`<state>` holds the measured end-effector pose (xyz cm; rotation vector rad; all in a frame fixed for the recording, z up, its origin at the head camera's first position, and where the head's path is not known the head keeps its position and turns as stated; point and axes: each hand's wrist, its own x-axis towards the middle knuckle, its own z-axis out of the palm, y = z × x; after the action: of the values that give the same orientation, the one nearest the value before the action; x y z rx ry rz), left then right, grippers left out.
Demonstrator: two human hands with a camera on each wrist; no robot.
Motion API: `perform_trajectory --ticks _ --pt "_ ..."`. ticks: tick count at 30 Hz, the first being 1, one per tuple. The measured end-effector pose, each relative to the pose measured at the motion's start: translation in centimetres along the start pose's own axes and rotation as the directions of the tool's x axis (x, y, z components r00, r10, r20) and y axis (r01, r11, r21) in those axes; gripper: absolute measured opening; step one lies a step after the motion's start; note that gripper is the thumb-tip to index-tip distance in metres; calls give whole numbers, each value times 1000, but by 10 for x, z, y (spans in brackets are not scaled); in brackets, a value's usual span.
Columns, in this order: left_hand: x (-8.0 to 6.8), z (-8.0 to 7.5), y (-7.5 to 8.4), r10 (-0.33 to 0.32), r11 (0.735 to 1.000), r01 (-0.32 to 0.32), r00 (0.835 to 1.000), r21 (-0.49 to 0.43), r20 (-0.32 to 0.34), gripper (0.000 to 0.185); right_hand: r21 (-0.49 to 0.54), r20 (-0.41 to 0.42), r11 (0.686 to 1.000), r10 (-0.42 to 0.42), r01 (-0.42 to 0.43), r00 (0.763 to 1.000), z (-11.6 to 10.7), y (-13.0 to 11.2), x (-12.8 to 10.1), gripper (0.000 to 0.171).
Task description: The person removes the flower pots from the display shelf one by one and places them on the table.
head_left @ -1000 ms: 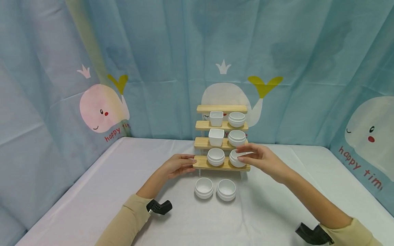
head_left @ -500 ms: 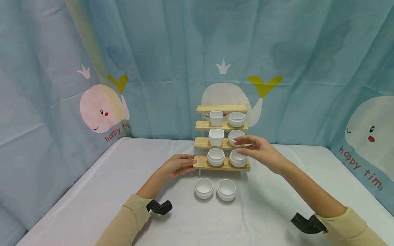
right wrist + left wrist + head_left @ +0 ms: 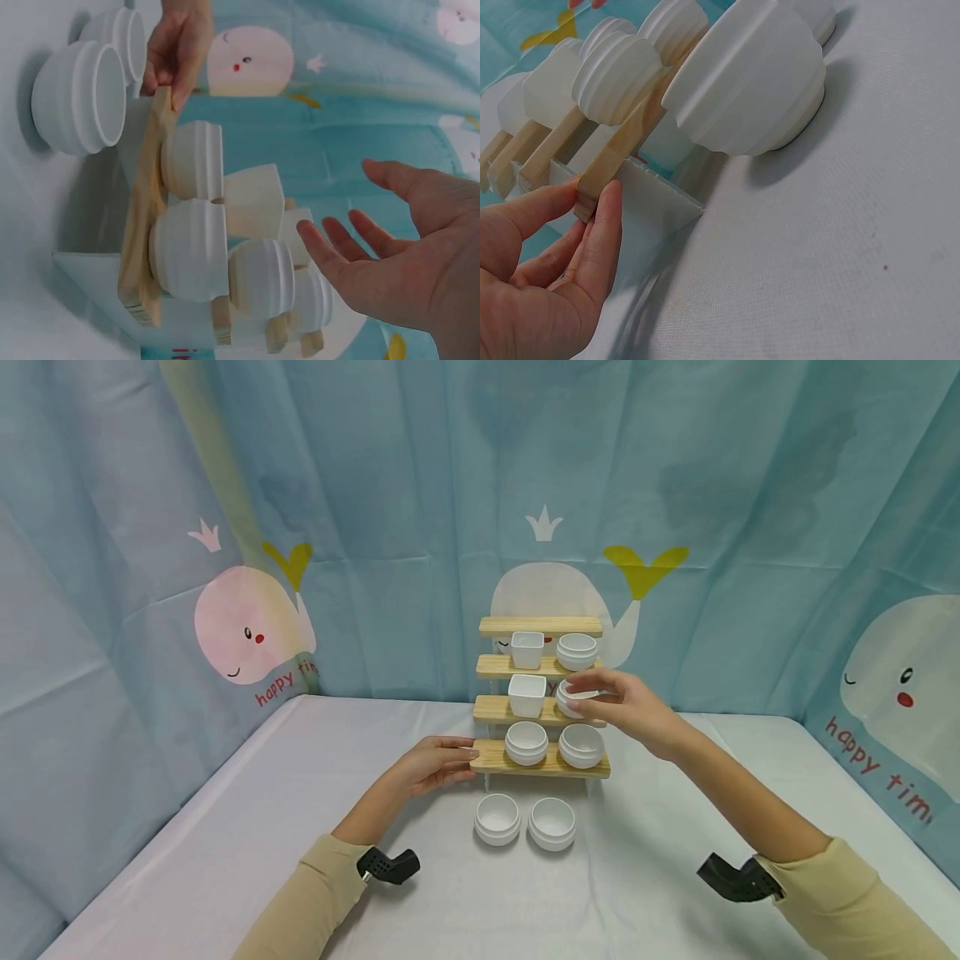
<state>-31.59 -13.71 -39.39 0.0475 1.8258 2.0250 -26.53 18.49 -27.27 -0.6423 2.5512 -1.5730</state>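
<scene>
My left hand (image 3: 437,765) pinches the left end of the lowest wooden step (image 3: 609,169) of a tiered display stand between thumb and fingers. My right hand (image 3: 633,710) hovers with fingers spread, nothing between them, in front of the round white bowl (image 3: 567,700) on the second step up, partly hiding it. Two round bowls, a left one (image 3: 527,743) and a right one (image 3: 581,747), sit on the lowest step. A square white bowl (image 3: 527,696) stands at the left of the second step. Above it, the third step bears a square bowl (image 3: 527,650) and a round bowl (image 3: 577,652).
Two more round white bowls, one left (image 3: 497,819) and one right (image 3: 552,823), stand on the white tablecloth (image 3: 480,910) before the stand. The top wooden step (image 3: 540,626) bears nothing. A blue curtain (image 3: 390,527) with whale prints hangs behind.
My right hand has risen from the right bowl on the lowest step to the round bowl on the second step. The left hand keeps its hold, and the bowls stay on their steps.
</scene>
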Motion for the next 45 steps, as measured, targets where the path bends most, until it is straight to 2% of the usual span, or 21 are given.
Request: perform_trajectory --ticks 20,30,36,45 --pt "-1 -1 0 1 1000 -1 1000 1 -3 49 -1 10 1000 9 -9 1000 -7 -19 28 57" --pt "-1 0 0 -3 1000 3 1000 1 -8 49 43 4 998 53 -53 999 -9 -27 40 58" --pt "-2 -1 0 4 1000 -4 1000 3 -1 50 14 15 997 72 -72 997 -6 -30 47 61" --pt "-3 0 1 3 1000 -3 1000 -3 -2 48 24 0 994 108 -108 994 -3 -36 62 61"
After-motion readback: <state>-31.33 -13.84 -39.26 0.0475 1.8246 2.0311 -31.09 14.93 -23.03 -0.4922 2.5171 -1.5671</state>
